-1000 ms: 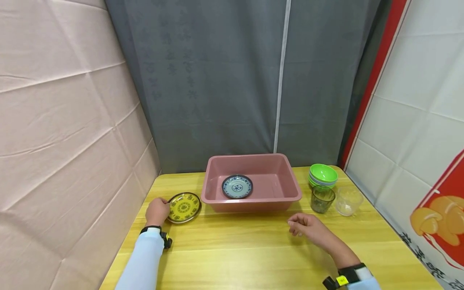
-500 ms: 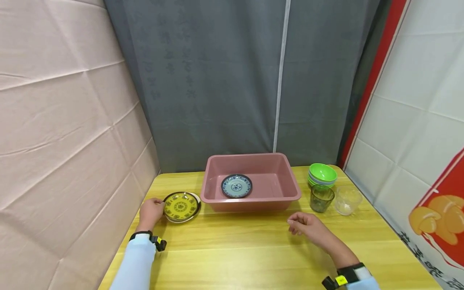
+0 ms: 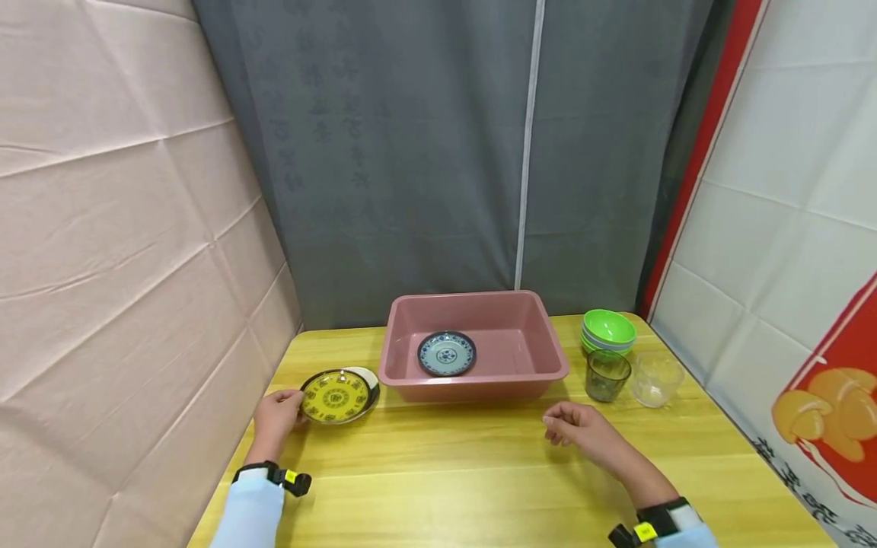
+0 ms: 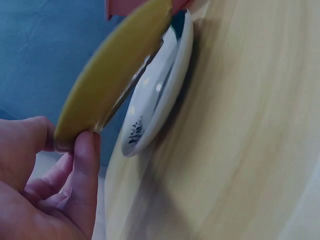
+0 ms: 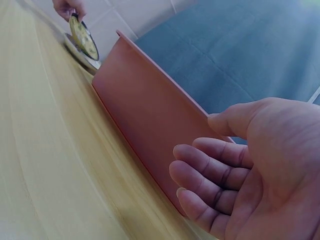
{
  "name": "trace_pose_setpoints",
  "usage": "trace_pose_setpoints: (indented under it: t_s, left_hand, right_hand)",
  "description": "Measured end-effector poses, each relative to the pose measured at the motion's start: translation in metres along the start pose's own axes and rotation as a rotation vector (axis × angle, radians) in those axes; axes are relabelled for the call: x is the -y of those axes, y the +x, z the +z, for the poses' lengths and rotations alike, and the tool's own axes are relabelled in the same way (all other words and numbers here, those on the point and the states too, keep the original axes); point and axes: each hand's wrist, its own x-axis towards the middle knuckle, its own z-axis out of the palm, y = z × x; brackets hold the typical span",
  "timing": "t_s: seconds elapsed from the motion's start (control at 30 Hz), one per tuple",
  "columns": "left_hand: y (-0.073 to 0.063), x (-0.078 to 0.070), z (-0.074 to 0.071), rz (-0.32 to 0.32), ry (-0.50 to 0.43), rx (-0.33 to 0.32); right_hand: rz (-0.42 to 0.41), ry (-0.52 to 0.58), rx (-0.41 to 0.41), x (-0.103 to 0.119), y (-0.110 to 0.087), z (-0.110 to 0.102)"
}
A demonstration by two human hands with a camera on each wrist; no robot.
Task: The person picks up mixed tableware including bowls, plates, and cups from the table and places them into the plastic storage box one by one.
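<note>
My left hand [image 3: 274, 418] pinches the near-left rim of a yellow patterned plate [image 3: 335, 396] between thumb and fingers. In the left wrist view the yellow plate [image 4: 112, 70] is tilted and raised above a white plate [image 4: 160, 95] with a dark mark, which lies on the table. From the head view, only a strip of that white plate [image 3: 366, 374] shows past the yellow one. My right hand [image 3: 582, 434] holds nothing; its fingers are loosely curled, in front of the pink basin [image 3: 473, 392]. A blue-and-white plate [image 3: 447, 353] lies inside the basin.
Right of the basin stands a stack of bowls, a green bowl [image 3: 609, 327] on top. A smoky glass [image 3: 607, 375] and a clear glass [image 3: 656, 379] stand in front of it. Pale cloth [image 3: 137, 266] borders the table at left, a grey curtain [image 3: 411, 152] behind.
My left hand has drawn the yellow plate leftward and lifted it, uncovering part of the white plate beneath. My right hand has stayed in place.
</note>
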Motion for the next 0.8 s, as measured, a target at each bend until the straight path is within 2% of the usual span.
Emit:
trace_pose_setpoints:
  t_s: [0.1, 0.23, 0.37, 0.53, 0.8]
  left_hand:
    - [-0.005, 0.0, -0.006, 0.003, 0.014, 0.034]
    - [-0.014, -0.003, -0.012, 0.007, 0.028, 0.124]
    - [-0.026, -0.007, -0.012, 0.016, 0.028, 0.191]
    - [-0.044, -0.012, 0.001, 0.011, -0.028, 0.228]
    - [-0.073, -0.017, 0.033, 0.027, -0.084, 0.263]
  right_hand:
    - [-0.008, 0.006, 0.001, -0.001, 0.0, 0.001]
    - [-0.018, 0.016, 0.004, -0.001, 0.001, 0.002]
    - [-0.03, 0.02, 0.011, -0.002, 0.001, 0.004]
    - [-0.03, 0.033, 0.024, -0.004, 0.002, 0.008]
    - [-0.019, 0.062, 0.044, -0.004, 0.004, 0.016]
